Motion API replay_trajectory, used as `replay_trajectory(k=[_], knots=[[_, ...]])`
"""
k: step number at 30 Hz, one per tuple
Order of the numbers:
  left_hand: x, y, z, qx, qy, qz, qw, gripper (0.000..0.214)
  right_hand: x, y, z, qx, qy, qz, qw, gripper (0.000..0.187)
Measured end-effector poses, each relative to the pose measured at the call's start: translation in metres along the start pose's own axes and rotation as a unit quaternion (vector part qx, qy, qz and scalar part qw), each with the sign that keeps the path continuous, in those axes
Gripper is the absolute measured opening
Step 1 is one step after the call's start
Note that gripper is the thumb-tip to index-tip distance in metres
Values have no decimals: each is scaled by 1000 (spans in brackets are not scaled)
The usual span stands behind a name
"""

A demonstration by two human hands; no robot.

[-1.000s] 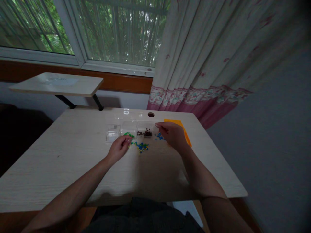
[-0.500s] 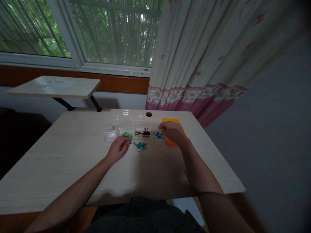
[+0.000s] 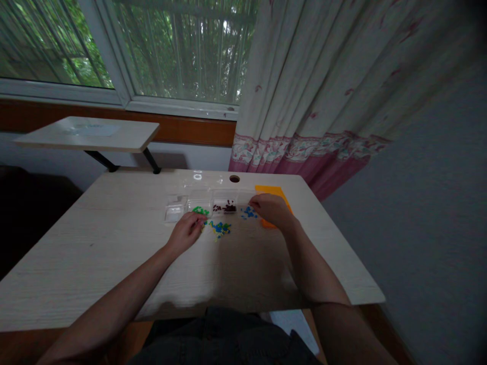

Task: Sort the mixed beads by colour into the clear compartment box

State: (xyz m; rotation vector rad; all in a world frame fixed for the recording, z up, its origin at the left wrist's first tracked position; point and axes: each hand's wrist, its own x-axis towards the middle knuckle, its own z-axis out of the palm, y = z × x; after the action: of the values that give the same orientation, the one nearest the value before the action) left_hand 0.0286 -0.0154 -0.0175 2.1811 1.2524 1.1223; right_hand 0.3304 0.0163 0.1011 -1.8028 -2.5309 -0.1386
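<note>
My right hand (image 3: 273, 209) hovers over the clear compartment with small blue pieces (image 3: 249, 213). Its thumb and fingertips are pinched together; anything between them is too small to make out. My left hand (image 3: 185, 228) rests by a mixed pile of small blue, green and yellow pieces (image 3: 220, 229), fingers curled and tips together. What it may hold is hidden. Just beyond its fingertips, green pieces (image 3: 200, 210) lie in another clear compartment. Dark brown pieces (image 3: 229, 207) fill part of the compartment between the green and the blue ones.
A clear box (image 3: 175, 213) stands at the left end of the row. Partly under my right hand lies an orange, flat-looking object (image 3: 269, 190). The pale desk (image 3: 114, 238) has a round cable hole (image 3: 235, 179) at the back and a raised shelf (image 3: 129, 137) at back left.
My right hand has come down slightly, its fingertips nearer the blue pieces. My left hand stays about where it was. The view has shifted a little.
</note>
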Motion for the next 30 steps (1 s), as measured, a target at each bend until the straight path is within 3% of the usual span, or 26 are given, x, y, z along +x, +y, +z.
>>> replay_trajectory(k=[10,19,30], knots=[[-1,3,-2,100,-25,21,994,21,-2,-1,-2,15,1,0,1000,28],[-2,10,5,231,-38,-8,972,34,-3,-3,-2,15,3,-10,1000,29],[2,26,7,334,-85,-59,937,25,-4,-1,-2,17,-2,-10,1000,30]])
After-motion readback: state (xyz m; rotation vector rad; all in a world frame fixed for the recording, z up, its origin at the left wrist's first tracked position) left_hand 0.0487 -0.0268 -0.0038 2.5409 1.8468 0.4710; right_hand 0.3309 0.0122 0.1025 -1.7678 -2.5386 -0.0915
